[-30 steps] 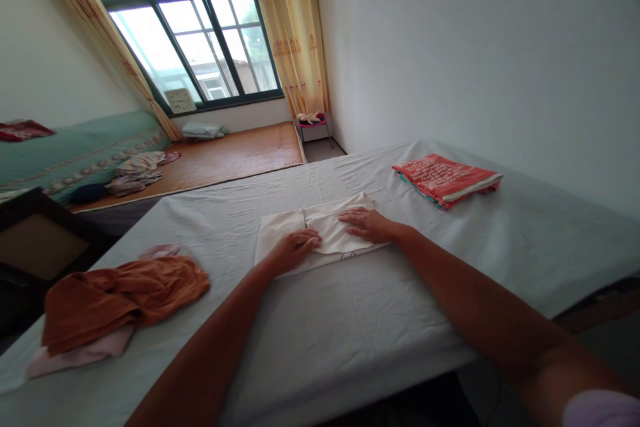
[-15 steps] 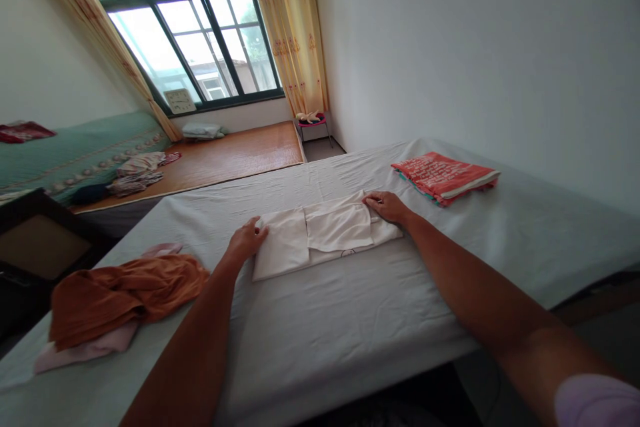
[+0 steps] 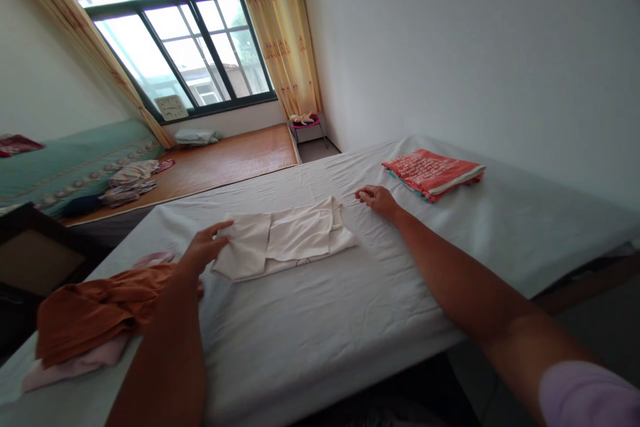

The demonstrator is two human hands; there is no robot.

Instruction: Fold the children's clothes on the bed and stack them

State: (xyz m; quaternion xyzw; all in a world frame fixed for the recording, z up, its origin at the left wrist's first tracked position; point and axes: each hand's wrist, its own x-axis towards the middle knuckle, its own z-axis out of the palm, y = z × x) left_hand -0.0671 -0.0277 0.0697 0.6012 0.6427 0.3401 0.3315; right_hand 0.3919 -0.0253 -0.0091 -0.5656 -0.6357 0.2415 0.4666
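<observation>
A folded white shirt (image 3: 300, 235) lies as a long strip on the bed, with a small dark print peeking out at its front edge. My left hand (image 3: 206, 247) grips its left end between thumb and fingers, and the cloth there is bent a little. Off the shirt's right end, my right hand (image 3: 379, 201) hovers over the sheet with curled fingers. Nothing shows in it, and a gap separates it from the cloth.
A grey sheet (image 3: 320, 320) covers the bed. An orange garment (image 3: 95, 307) is heaped over a pink one (image 3: 75, 363) beside my left forearm. Beyond my right hand lies a folded red cloth (image 3: 435, 173). Another bed (image 3: 235, 160) stands below the window.
The white shirt has slid left along the sheet with my left hand. My right hand has let go of its right end and is now apart from it.
</observation>
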